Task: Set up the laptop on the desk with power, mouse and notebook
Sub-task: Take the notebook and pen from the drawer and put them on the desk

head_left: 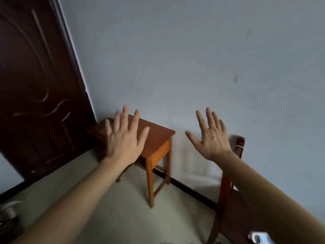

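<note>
A small orange-brown wooden desk (158, 138) stands against the pale wall, its top bare where I can see it. My left hand (124, 138) is raised in front of the desk with fingers spread, holding nothing and covering part of the top. My right hand (210, 138) is held up to the right of the desk, fingers apart and empty, in front of the wall. No laptop, mouse, notebook or power cable shows in the head view.
A dark brown door (35, 85) fills the left side. A dark wooden chair (232, 199) stands at the right, partly behind my right arm. A white and blue object (260, 237) lies at the bottom right. Pale floor (123, 208) spreads before the desk.
</note>
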The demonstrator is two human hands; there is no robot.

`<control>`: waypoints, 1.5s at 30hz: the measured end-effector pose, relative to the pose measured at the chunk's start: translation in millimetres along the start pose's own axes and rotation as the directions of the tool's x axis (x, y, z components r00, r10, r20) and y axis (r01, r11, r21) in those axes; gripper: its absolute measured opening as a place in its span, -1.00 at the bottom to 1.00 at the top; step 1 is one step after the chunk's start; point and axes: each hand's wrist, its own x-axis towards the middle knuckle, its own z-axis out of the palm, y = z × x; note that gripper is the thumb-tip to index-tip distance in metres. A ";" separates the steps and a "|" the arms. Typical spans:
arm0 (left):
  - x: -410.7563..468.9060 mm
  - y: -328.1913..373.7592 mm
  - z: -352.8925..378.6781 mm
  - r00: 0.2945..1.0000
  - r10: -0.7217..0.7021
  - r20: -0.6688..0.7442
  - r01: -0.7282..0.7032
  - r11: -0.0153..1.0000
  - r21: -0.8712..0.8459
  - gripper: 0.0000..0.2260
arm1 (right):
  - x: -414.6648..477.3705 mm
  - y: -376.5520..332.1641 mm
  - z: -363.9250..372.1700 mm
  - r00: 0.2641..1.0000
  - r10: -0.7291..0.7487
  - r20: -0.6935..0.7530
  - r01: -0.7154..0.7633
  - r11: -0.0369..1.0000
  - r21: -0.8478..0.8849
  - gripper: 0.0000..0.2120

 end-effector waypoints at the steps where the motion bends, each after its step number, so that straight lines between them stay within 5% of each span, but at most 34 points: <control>1: 2.9 -31.2 11.8 0.999 -0.042 0.016 0.042 0.999 0.019 -0.38 | 20.3 -27.3 21.9 0.999 -0.045 0.020 0.045 0.999 0.015 -0.20; 12: 115.2 -275.7 114.0 0.952 -0.287 0.107 0.261 0.943 0.207 -0.34 | 231.5 -234.9 232.0 0.937 -0.313 0.158 0.287 0.943 0.167 -0.22; 20: 204.6 -452.8 128.0 0.918 -0.396 -0.010 0.385 0.887 0.255 -0.40 | 390.7 -409.0 309.9 0.883 -0.443 0.153 0.385 0.871 0.305 -0.24; 26: 238.8 -589.2 162.7 0.859 -0.510 -0.041 0.506 0.837 0.207 -0.38 | 462.3 -538.0 374.5 0.822 -0.551 0.142 0.508 0.824 0.252 -0.24; 36: 373.2 -803.3 228.1 0.928 -0.364 0.082 0.347 0.923 0.163 -0.37 | 573.0 -675.2 466.1 0.919 -0.347 0.188 0.313 0.931 0.189 -0.25; 45: 509.7 -867.7 322.0 0.974 -0.170 0.152 0.164 0.985 0.053 -0.38 | 663.9 -693.6 513.0 0.982 -0.136 0.131 0.124 0.988 0.094 -0.22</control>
